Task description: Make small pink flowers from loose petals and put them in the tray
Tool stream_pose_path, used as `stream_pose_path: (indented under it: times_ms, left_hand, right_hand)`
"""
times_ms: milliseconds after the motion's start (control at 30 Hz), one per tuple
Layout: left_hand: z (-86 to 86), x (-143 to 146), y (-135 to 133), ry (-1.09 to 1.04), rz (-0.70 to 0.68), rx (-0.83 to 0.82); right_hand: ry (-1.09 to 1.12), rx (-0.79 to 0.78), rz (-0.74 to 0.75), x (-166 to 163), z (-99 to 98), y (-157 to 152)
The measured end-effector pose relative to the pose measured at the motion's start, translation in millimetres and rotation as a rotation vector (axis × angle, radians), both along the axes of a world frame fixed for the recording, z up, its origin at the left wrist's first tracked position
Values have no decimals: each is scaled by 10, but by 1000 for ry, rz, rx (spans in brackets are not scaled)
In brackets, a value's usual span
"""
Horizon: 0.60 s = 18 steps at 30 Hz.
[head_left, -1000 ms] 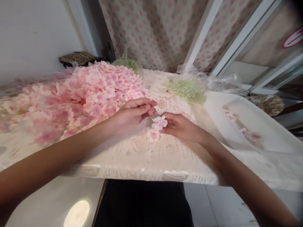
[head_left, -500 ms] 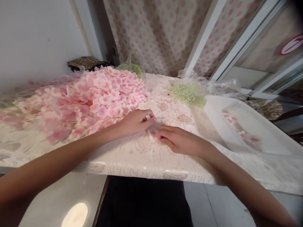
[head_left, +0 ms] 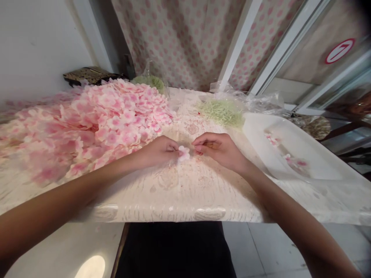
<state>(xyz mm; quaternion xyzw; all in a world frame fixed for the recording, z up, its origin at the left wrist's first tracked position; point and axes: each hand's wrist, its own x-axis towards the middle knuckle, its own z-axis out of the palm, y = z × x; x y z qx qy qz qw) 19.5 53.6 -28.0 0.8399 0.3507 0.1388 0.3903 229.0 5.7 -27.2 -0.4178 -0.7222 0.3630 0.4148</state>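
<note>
A small pale pink fabric blossom (head_left: pixel 183 153) sits between my hands, just above the patterned, plastic-covered tabletop (head_left: pixel 185 193). My left hand (head_left: pixel 158 151) has its fingertips curled against the blossom's left side. My right hand (head_left: pixel 217 148) is curled at the blossom's right side, with its fingertips almost touching it. The fingers hide whatever the right hand may hold. A large heap of pink-and-white fabric blossoms (head_left: pixel 98 123) lies to the left of my left hand, close to my wrist.
A bundle of pale green fibres (head_left: pixel 222 114) lies on the table beyond my hands. A white sheet (head_left: pixel 292 148) with a few pink blossoms lies on the right. Crumpled clear plastic (head_left: pixel 255 101) runs along the far edge, before a polka-dot curtain (head_left: pixel 185 42).
My hands have lifted and drawn slightly apart. The pink blossom now shows between my fingertips, and the view has shifted slightly left.
</note>
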Motion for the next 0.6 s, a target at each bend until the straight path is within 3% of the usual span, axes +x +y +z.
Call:
stream_pose_path:
  times_ms: [100, 200, 400, 600]
  left_hand:
    - [0, 26, -5, -63, 72, 34]
    - [8, 49, -31, -120, 59, 73]
    - [32, 71, -82, -166, 38, 80]
    - [31, 75, -91, -203, 30, 60]
  right_hand:
    - [-5, 91, -36, -28, -9, 0]
    - [-45, 167, -19, -74, -73, 17]
    - [-4, 88, 13, -136, -217, 36]
    - [-23, 103, 15, -131, -162, 21]
